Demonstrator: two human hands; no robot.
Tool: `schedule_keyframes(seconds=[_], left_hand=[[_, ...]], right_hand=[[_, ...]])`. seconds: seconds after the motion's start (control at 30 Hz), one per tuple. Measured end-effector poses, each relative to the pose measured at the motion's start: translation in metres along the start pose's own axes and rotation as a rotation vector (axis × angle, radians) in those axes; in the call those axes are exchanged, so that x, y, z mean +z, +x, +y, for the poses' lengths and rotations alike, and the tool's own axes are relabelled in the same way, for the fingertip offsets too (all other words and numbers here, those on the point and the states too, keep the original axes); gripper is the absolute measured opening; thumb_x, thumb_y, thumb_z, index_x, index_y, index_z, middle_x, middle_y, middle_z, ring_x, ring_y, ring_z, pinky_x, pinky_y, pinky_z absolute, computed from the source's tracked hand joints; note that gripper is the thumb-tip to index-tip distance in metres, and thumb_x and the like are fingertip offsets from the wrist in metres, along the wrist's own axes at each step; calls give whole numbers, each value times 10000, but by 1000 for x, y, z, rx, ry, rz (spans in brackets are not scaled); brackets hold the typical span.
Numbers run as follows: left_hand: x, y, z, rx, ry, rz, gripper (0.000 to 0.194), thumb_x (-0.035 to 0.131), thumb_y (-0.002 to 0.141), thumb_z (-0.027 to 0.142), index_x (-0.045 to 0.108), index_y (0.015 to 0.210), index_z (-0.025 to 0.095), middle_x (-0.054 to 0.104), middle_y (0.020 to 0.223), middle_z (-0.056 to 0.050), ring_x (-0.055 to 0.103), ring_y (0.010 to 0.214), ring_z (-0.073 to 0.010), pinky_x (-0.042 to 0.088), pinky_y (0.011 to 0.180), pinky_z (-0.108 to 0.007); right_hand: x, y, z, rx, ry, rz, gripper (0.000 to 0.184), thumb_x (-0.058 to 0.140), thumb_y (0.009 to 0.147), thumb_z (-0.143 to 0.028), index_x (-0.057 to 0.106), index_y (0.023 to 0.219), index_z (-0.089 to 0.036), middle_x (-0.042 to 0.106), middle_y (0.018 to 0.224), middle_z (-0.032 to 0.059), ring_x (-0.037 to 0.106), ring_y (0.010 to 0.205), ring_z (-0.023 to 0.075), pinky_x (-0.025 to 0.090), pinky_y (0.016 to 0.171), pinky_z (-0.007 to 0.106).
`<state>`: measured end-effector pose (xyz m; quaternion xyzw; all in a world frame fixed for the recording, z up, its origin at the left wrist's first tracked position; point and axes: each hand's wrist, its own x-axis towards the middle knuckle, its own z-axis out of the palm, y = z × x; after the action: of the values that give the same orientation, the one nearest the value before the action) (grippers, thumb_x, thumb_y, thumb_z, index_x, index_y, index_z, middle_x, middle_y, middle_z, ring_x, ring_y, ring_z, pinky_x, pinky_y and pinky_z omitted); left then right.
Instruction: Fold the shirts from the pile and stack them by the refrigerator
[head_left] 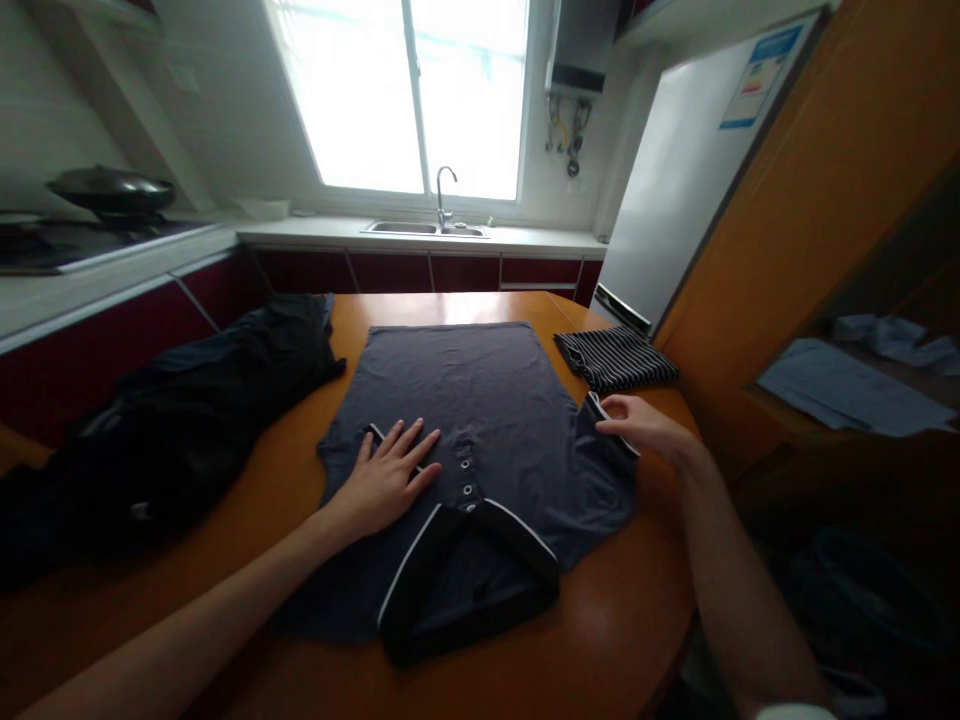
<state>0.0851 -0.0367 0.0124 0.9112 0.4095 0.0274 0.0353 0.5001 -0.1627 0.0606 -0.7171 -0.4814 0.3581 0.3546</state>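
A dark blue-grey polo shirt (502, 400) lies spread front side up on the wooden table, its black, white-edged collar toward me and its hem toward the window. The sleeve on the left is folded inward over the chest. My left hand (390, 478) rests flat on that folded sleeve with the fingers spread. On the right, the other sleeve (604, 460) extends outward, and my right hand (641, 422) pinches its white-trimmed cuff between thumb and fingers. Three pale buttons show on the placket between my hands.
A folded black-and-white striped cloth (619, 357) lies beyond my right hand. Dark clothes (202, 420) are heaped along the table's left side. The round wooden table (600, 610) curves away at the right. A fridge (675, 170) and a counter with a sink (405, 228) stand behind.
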Motion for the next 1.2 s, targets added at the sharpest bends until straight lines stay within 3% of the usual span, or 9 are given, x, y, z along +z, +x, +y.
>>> schedule_keyframes(seconds=[0.1, 0.27, 0.43, 0.6, 0.77, 0.83, 0.93, 1.03, 1.2], left_hand=[[0, -1, 0, -3, -6, -1, 598, 296, 1021, 564, 325, 1568, 323, 199, 1666, -36, 153, 1536, -342, 103, 1178, -667], [-1, 0, 0, -6, -5, -7, 595, 305, 1021, 559, 333, 1566, 321, 207, 1665, -37, 155, 1536, -342, 100, 1181, -666], [-1, 1, 0, -6, 1, 4, 577, 338, 1024, 519, 371, 1554, 294, 248, 1655, -66, 171, 1531, -352, 125, 1173, -681], [-17, 4, 6, 145, -72, 72, 534, 407, 1021, 479, 461, 1503, 255, 360, 1613, -88, 238, 1514, -339, 243, 1177, -624], [-49, 15, 58, 560, -211, 37, 456, 579, 974, 346, 541, 1419, 256, 565, 1445, -82, 536, 1315, -240, 416, 1122, -399], [-56, 22, 86, 679, -212, 28, 460, 619, 952, 295, 547, 1404, 263, 611, 1376, -72, 592, 1231, -221, 452, 1072, -362], [-54, 39, 118, 811, -125, 20, 438, 645, 932, 266, 567, 1363, 264, 627, 1324, -67, 608, 1176, -223, 462, 1028, -357], [-46, 56, 132, 891, -9, 21, 378, 641, 921, 222, 602, 1296, 233, 639, 1236, -77, 613, 1092, -223, 477, 967, -351], [-37, 74, 131, 981, 71, 8, 193, 559, 943, 152, 663, 1096, 205, 638, 1017, -56, 592, 944, -200, 489, 881, -319]], right_hand=[[19, -2, -12, 44, 209, 5, 438, 744, 744, -252, 619, 1158, -185, 751, 901, 59, 689, 678, 176, 501, 540, 234], [50, 0, -27, -48, 504, -137, 482, 703, 842, -319, 536, 1275, -187, 762, 958, 105, 739, 791, 207, 594, 710, 325], [42, 22, -14, -95, 293, 241, 154, 601, 854, -198, 640, 999, -164, 763, 895, 105, 691, 655, 158, 549, 591, 267], [17, 45, -5, -185, 89, 442, 168, 535, 841, -140, 691, 904, -143, 762, 884, 118, 694, 725, 172, 541, 651, 268], [11, 68, -8, -300, -242, 253, 126, 621, 779, -131, 737, 825, -145, 765, 848, 89, 686, 773, 186, 520, 726, 274], [15, 77, -5, -341, -289, 133, 114, 632, 779, -140, 742, 809, -137, 762, 826, 79, 680, 755, 179, 508, 718, 265], [22, 84, 6, -391, -307, 123, 136, 637, 829, -221, 741, 810, -136, 751, 787, 65, 662, 715, 166, 486, 690, 256], [29, 85, 18, -424, -338, 160, 193, 633, 864, -296, 743, 823, -142, 740, 772, 53, 640, 695, 157, 462, 676, 254], [34, 80, 25, -477, -280, 91, 158, 641, 857, -271, 740, 849, -149, 728, 779, 35, 625, 701, 145, 452, 672, 237]])
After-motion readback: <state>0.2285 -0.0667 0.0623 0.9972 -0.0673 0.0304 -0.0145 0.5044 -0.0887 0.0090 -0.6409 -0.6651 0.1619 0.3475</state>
